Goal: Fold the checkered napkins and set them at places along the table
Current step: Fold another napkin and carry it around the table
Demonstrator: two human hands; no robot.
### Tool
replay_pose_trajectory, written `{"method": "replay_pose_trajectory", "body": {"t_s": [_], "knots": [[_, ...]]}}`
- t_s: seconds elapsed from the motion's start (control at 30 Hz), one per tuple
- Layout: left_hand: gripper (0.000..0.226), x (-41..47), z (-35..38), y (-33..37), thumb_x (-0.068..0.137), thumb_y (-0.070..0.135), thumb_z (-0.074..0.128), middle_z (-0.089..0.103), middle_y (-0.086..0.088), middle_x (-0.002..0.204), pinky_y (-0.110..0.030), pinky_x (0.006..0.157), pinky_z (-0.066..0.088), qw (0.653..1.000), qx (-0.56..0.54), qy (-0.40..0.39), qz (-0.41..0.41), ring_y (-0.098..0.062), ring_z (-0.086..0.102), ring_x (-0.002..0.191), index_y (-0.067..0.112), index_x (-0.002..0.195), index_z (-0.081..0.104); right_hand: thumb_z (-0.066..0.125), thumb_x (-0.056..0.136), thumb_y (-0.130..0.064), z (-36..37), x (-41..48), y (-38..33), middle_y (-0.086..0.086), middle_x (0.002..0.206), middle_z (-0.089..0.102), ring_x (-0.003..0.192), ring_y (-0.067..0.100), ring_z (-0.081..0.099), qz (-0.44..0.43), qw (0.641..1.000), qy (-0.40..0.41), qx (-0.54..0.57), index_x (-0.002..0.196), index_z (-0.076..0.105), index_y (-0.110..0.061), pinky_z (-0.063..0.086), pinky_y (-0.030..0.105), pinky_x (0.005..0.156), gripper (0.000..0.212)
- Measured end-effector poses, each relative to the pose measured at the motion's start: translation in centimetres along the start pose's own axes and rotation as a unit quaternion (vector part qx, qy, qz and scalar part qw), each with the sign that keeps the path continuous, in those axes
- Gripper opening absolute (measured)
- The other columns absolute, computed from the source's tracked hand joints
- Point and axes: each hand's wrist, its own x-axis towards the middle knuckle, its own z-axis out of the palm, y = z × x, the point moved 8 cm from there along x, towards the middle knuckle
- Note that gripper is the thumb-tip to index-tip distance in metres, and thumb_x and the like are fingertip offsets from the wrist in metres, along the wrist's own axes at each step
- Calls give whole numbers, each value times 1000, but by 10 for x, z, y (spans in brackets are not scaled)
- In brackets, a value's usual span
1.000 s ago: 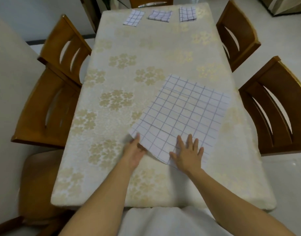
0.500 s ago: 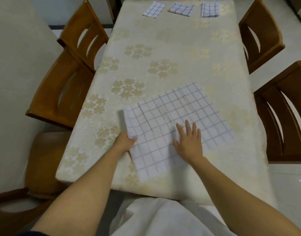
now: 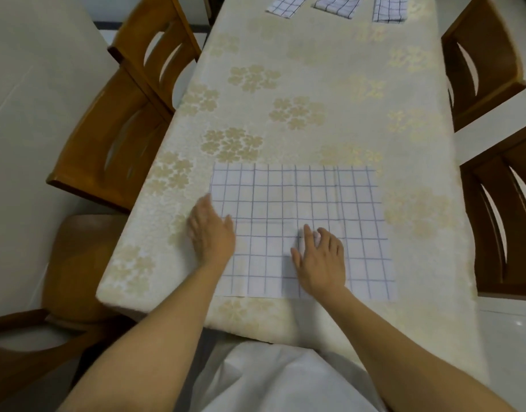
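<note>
Floral tablecloth (image 3: 315, 69), flat checkered napkin (image 3: 300, 203), wooden chairs (image 3: 116, 138) alongside

I count one open white blue-checked cloth napkin (image 3: 300, 203) at the near edge of the table (image 3: 315, 69), three folded napkins (image 3: 286, 4) (image 3: 336, 5) (image 3: 389, 8) at its far edge, and five brown wooden chairs (image 3: 154, 55) (image 3: 113, 138) (image 3: 23, 337) (image 3: 481, 60) (image 3: 508, 227).

1. I see a cream tablecloth (image 3: 315, 93) patterned with pale gold flower clusters.
2. On my left, a wooden chair (image 3: 113, 144) stands against its edge, with a second chair (image 3: 154, 46) just beyond.
3. A third chair (image 3: 77, 263) sits nearest me.
4. On my right stand a far chair (image 3: 484, 55) and a near chair (image 3: 505, 227).
5. Pale glossy floor (image 3: 511, 352) shows beside them.
</note>
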Motion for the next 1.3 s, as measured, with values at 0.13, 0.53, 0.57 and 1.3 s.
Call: {"method": "replay_pose_trajectory", "body": {"t_s": [0.13, 0.53, 0.57, 1.3], "knots": [[67, -30, 70, 62, 108, 43, 34, -8, 3, 170, -43, 127, -4, 970, 84, -165, 156, -22, -9, 157, 26, 163, -1, 23, 107, -50, 8, 45, -14, 9, 169, -1, 155, 33, -3, -84, 996, -40, 13, 162, 3, -21, -1, 48, 126, 66], [70, 16, 77, -5, 96, 71, -3, -37, 15, 159, -49, 124, -13, 938, 207, -227, 161, -19, -26, 153, 41, 154, -25, 1, 99, -70, 9, 60, 99, 1, 161, -37, 148, 24, -34, 28, 995, -99, 2, 155, -26, -26, -14, 46, 124, 77], [69, 21, 76, -4, 97, 69, -1, -34, 11, 162, -48, 124, -13, 944, 199, -215, 151, -21, -25, 153, 39, 156, -22, 1, 99, -70, 7, 65, 98, 4, 161, -35, 148, 26, -33, 41, 995, -95, 5, 156, -25, -23, -14, 46, 123, 79], [68, 41, 82, 93, 108, 48, 18, -31, -5, 164, -53, 125, -5, 945, 183, -138, 232, -31, -22, 154, 23, 160, -17, -2, 102, -61, -14, 123, 36, 6, 164, -28, 151, 29, -25, -9, 997, -57, -46, 158, -21, -21, -7, 51, 125, 71]]}}
